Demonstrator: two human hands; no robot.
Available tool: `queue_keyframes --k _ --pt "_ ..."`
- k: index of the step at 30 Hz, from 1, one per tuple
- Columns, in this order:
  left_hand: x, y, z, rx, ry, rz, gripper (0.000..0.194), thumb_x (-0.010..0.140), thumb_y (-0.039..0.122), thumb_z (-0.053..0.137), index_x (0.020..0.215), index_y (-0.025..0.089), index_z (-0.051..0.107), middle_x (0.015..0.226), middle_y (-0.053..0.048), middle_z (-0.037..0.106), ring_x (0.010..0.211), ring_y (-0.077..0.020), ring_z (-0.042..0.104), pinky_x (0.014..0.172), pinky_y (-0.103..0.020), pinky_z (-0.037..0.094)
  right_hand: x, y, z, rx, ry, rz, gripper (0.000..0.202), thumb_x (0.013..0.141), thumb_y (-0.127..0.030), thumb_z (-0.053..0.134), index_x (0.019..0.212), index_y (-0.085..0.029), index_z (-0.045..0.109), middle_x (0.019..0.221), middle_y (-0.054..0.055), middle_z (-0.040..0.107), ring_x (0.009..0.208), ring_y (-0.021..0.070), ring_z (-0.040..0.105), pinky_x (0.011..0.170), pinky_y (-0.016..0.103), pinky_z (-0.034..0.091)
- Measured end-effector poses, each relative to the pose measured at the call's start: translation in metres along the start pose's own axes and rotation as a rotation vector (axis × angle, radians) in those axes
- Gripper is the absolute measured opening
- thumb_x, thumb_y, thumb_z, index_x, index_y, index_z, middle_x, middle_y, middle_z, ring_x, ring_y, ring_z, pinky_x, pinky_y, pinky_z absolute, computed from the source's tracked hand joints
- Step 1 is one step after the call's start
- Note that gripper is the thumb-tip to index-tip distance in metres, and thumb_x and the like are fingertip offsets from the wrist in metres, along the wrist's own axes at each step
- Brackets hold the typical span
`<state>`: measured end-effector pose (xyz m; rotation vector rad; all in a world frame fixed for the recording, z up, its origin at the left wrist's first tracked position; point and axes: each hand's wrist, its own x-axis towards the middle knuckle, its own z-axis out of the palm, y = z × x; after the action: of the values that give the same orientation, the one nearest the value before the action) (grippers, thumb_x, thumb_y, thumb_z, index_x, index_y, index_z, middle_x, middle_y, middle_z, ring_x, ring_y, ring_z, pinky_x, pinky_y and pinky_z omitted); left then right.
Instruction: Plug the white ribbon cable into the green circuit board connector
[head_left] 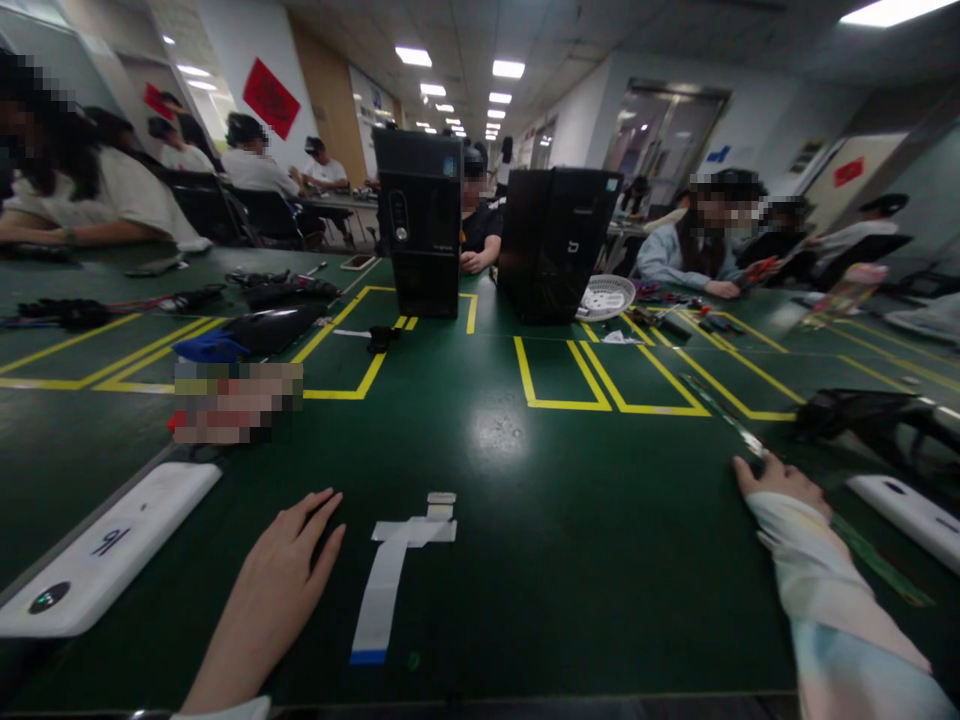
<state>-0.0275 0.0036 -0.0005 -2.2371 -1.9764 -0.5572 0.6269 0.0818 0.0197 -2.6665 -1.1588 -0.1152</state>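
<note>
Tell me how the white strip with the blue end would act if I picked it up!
The white strip looks thin and flat, so it would probably bend and flop. Being narrow too, it's likely light. Lying flat, it probably won't roll.

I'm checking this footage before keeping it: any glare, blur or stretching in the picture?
Head view: bright ceiling lights, dim room; head view: a pale glare patch on the green table; head view: the right sleeve looks blurred, the white ribbon strip clearer; head view: wide-angle stretching shows toward the side edges.
</note>
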Motion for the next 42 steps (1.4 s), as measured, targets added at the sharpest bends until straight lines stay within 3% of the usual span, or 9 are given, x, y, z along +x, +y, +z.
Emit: queue_keyframes --k 8,16,20,23,26,31,42 --pt "0.000 -0.002 0.001 0.014 -0.020 -0.011 0.057 0.092 0.050 0.036 0.128 0.012 0.059 0.132 -0.018 0.058 0.119 -0.0332 0.056 0.102 -0.054 0.044 0.001 0.012 0.001 -0.014 -0.051 -0.071 0.081 0.088 -0.060 0.028 0.138 0.000 0.047 0.131 0.036 0.048 0.117 0.0486 0.049 0.088 0.060 0.039" --pt "0.000 0.001 0.000 0.010 0.001 0.012 0.055 0.093 0.049 0.035 0.129 0.014 0.058 0.132 -0.017 0.058 0.119 -0.0315 0.056 0.104 -0.052 0.043 -0.036 0.037 0.009 -0.056 -0.055 -0.281 0.085 0.082 -0.059 0.022 0.133 0.004 0.049 0.135 0.030 0.050 0.124 0.0416 0.050 0.105 0.049 0.039" --pt "0.001 0.001 0.000 0.012 0.011 0.025 0.053 0.093 0.048 0.035 0.128 0.016 0.058 0.131 -0.016 0.058 0.119 -0.0308 0.056 0.103 -0.051 0.043 -0.057 0.054 0.014 0.052 0.003 -0.410 0.079 0.079 -0.061 0.029 0.130 -0.006 0.051 0.122 0.025 0.061 0.117 0.0360 0.057 0.104 0.045 0.044" --pt "0.001 0.000 0.001 0.026 0.000 0.031 0.054 0.093 0.049 0.035 0.129 0.015 0.058 0.131 -0.016 0.058 0.119 -0.0311 0.057 0.102 -0.051 0.044 -0.066 0.061 0.016 0.117 0.016 -0.528 0.069 0.079 -0.059 0.037 0.129 -0.015 0.052 0.123 0.019 0.062 0.119 0.0332 0.057 0.105 0.046 0.044" --pt "0.001 -0.002 0.002 0.043 -0.007 0.028 0.056 0.093 0.049 0.034 0.129 0.014 0.057 0.132 -0.017 0.057 0.119 -0.0320 0.056 0.102 -0.052 0.044 -0.069 0.056 0.017 0.151 0.020 -0.671 0.065 0.081 -0.055 0.041 0.132 -0.016 0.050 0.127 0.015 0.062 0.123 0.0306 0.054 0.106 0.047 0.043" --pt "0.000 -0.004 0.004 0.042 -0.032 0.013 0.058 0.093 0.050 0.035 0.130 0.012 0.057 0.133 -0.017 0.057 0.119 -0.0328 0.056 0.100 -0.052 0.046 -0.076 0.016 0.017 0.179 0.025 -0.814 0.059 0.087 -0.050 0.040 0.133 -0.013 0.053 0.130 0.015 0.060 0.124 0.0285 0.054 0.104 0.048 0.045" --pt "0.000 -0.001 0.002 0.044 -0.011 0.014 0.057 0.093 0.050 0.033 0.130 0.013 0.057 0.133 -0.017 0.057 0.119 -0.0321 0.056 0.102 -0.053 0.044 -0.134 -0.130 0.014 0.308 -0.063 -1.265 0.047 0.097 -0.037 0.037 0.132 -0.010 0.055 0.136 0.017 0.055 0.128 0.0272 0.050 0.105 0.048 0.044"
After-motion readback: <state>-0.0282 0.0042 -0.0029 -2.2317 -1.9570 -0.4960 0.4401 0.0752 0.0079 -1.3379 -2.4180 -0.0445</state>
